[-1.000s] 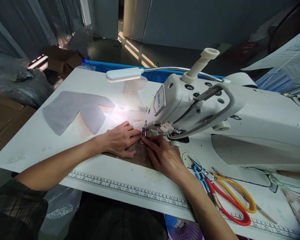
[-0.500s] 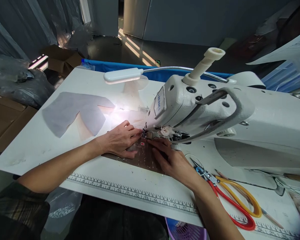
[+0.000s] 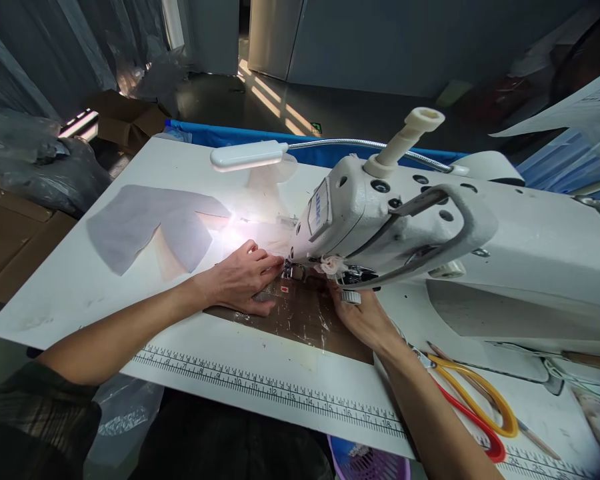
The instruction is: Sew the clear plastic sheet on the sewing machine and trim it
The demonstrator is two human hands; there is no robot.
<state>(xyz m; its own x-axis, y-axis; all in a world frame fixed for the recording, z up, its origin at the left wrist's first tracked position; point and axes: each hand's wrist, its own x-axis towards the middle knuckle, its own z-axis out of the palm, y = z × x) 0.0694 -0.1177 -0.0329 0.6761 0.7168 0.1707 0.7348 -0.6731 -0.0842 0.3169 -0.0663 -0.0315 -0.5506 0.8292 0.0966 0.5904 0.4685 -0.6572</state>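
My left hand (image 3: 241,278) lies flat on the table beside the presser foot (image 3: 291,269) of a white sewing machine (image 3: 430,233), fingers stretched toward the needle and pressing a small pale piece there. My right hand (image 3: 363,315) has slid under the machine head, and its fingers are hidden behind the machine. A brown taped patch (image 3: 305,319) on the table shows between the two hands, with a small red mark near the foot.
Grey fabric pieces (image 3: 145,223) lie at the left of the white table (image 3: 80,280). A lit gooseneck lamp (image 3: 247,154) hangs above. Red and yellow-handled scissors (image 3: 480,407) lie at the right. A printed ruler (image 3: 270,387) runs along the front edge.
My right hand has drawn away from the presser foot to the right and under the machine head, uncovering the brown patch. My left hand has stayed in place.
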